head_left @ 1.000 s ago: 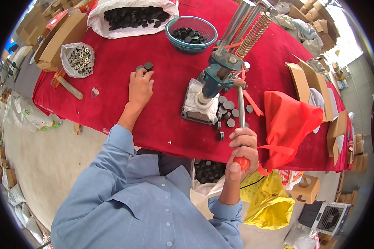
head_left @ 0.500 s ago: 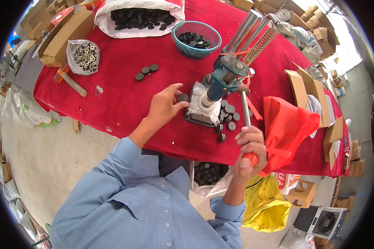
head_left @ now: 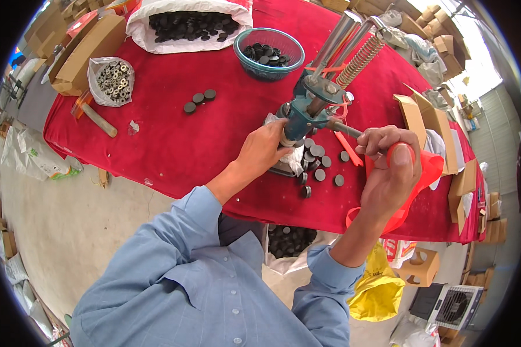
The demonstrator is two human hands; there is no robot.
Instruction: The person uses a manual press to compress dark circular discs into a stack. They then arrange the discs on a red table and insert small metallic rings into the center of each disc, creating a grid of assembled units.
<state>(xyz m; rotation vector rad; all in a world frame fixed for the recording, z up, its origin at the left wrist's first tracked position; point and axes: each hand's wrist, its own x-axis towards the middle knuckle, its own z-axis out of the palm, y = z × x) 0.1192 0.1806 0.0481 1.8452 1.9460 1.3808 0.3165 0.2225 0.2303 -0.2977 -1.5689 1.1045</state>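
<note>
Bright, even daylight fills the view, strongest in the blown-out glare far beyond the right hand (head_left: pixel 391 168). Shadows under both hands on the red desk (head_left: pixel 173 139) are soft. Focus is sharp centrally; straight edges bow near the black circular rim.

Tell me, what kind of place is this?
Probably a small workshop or warehouse for hand assembly: a lever press stands on a red-covered table, with a bag of dark discs, a bag of metal rings and cardboard boxes around.
</note>
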